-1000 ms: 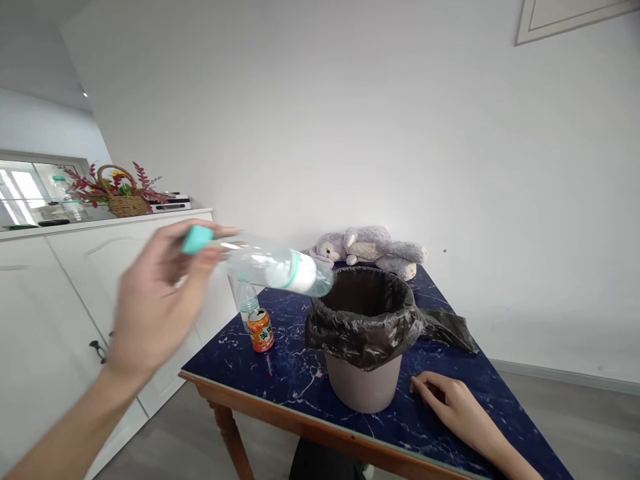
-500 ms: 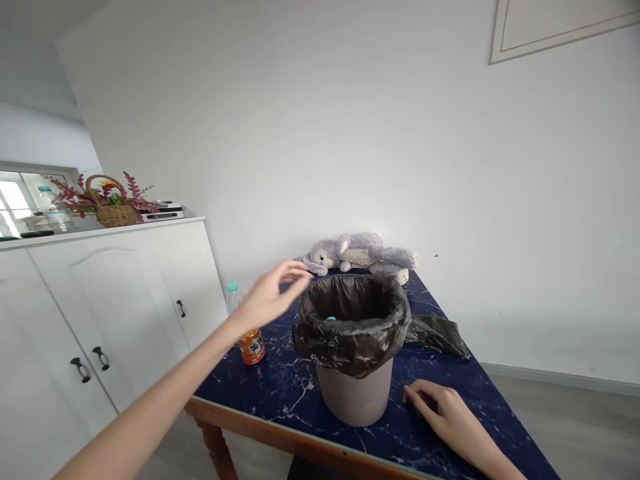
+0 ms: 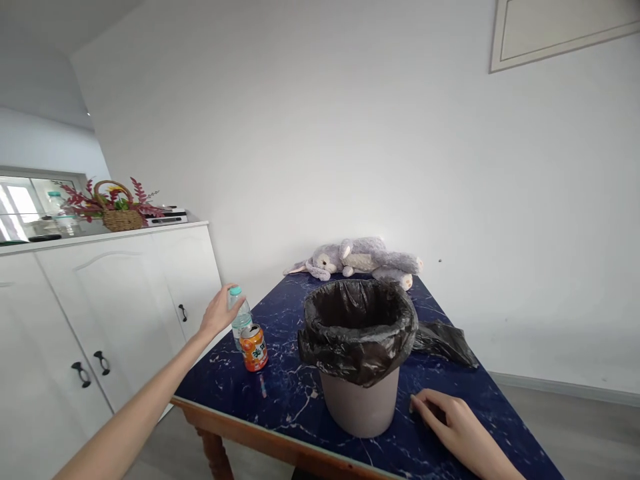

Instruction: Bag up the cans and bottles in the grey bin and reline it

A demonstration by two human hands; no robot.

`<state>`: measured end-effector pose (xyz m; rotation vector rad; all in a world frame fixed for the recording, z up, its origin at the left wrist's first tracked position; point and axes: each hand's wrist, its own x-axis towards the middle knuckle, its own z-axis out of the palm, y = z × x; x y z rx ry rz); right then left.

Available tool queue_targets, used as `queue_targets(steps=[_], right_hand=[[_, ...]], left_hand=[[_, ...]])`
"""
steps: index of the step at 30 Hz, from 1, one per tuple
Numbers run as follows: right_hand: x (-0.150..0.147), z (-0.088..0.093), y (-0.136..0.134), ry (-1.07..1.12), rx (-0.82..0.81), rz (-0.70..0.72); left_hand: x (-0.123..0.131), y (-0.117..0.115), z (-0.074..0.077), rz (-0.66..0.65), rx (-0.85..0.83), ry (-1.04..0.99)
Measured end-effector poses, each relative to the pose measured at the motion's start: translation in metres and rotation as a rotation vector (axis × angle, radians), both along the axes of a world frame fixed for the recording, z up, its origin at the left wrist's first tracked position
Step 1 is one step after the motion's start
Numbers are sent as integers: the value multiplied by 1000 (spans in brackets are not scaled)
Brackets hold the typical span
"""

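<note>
My left hand [image 3: 221, 312] reaches to the table's left side, its thumb and fingers closed round the upper part of a clear plastic bottle [image 3: 241, 322] with a teal cap. The bottle stands upright. Just in front of it is an orange drink can [image 3: 255, 349], partly covering the bottle's base. My right hand [image 3: 445, 412] rests on the table with loosely curled fingers and nothing visible in them. Between my hands stands a grey-beige trash bin [image 3: 361, 403], lined with a black plastic bag [image 3: 360, 347] folded over its rim. The bottom inside the bin is hidden.
A dark blue marbled table [image 3: 295, 373] carries everything. Behind the bin lies a grey plush rabbit [image 3: 363, 258]. More black plastic bag [image 3: 447, 341] lies right of the bin. White cabinets [image 3: 125, 287] stand at left, with a flower basket [image 3: 123, 219] on top.
My left hand has moved left and down from beside the bin's rim to the bottle and closed on it. My right hand stays on the table. The view has shifted slightly.
</note>
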<state>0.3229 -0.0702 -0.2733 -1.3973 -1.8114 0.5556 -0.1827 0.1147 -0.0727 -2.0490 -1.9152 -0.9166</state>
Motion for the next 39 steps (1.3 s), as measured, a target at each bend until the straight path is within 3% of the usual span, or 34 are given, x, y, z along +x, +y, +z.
queue_targets(steps=[4, 6, 8, 11, 14, 16, 18, 21, 23, 26, 28, 31, 35, 39], right_hand=[[0, 1, -1, -18, 30, -18], [0, 2, -1, -15, 32, -19], [0, 3, -1, -7, 20, -9], [1, 2, -1, -1, 10, -3], [1, 0, -1, -5, 16, -4], [1, -1, 0, -12, 12, 1], [1, -1, 1, -17, 7, 4], [1, -1, 1, -14, 21, 1], [1, -1, 0, -15, 25, 1], [1, 0, -2, -11, 12, -2], [2, 0, -2, -4, 14, -1], [2, 0, -2, -10, 28, 5], [2, -1, 0, -22, 15, -6], [4, -6, 0, -18, -9, -9]], left_hand=[[5, -1, 2, 34, 65, -56], [12, -7, 19, 25, 156, -107], [25, -18, 47, -48, 348, -253], [64, -47, 96, -356, 643, -546], [117, -88, 128, -685, 612, -626], [151, -114, 134, -872, 504, -587], [178, -133, 129, -998, 334, -501], [201, -144, 110, -1101, 10, -351], [205, -142, 95, -1127, -159, -258], [195, -136, 75, -1115, -261, -221], [179, -132, 65, -1051, -240, -290], [142, -122, 52, -827, -128, -357], [73, -98, 29, -465, -55, -189], [15, -73, -2, -318, -117, -124]])
